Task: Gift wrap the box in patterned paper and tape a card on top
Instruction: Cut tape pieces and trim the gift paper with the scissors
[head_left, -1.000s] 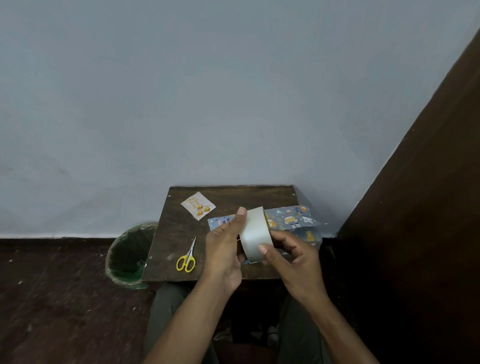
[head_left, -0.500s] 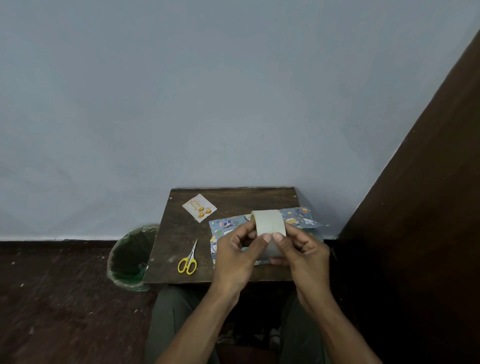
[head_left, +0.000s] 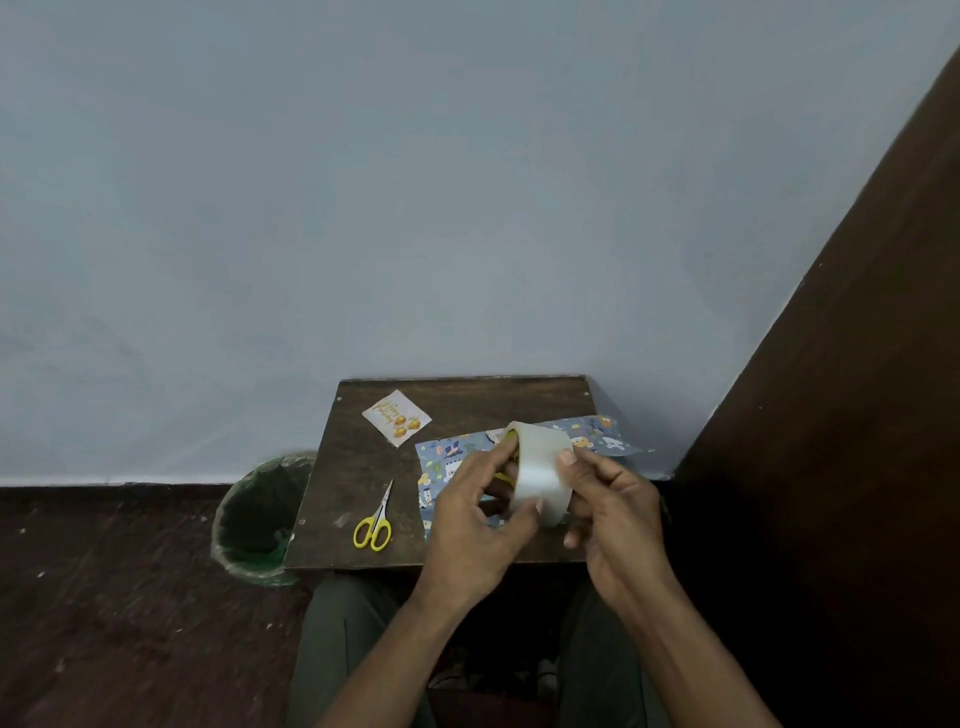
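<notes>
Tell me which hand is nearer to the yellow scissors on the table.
Left. The left hand grips the tape roll just right of the scissors; the right hand holds the roll's far side, farther from them.

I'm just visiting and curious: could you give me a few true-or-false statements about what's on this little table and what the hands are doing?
1. Both hands hold the tape roll. True: the left hand and right hand grip it above the table.
2. The scissors have red handles. False: they are yellow.
3. The card is already taped onto the wrapping. False: it lies bare on the table, apart from the patterned paper.
4. A green-lined bin stands on the floor left of the table. True.
5. The scissors lie between the card and the table's near edge. True.
</notes>
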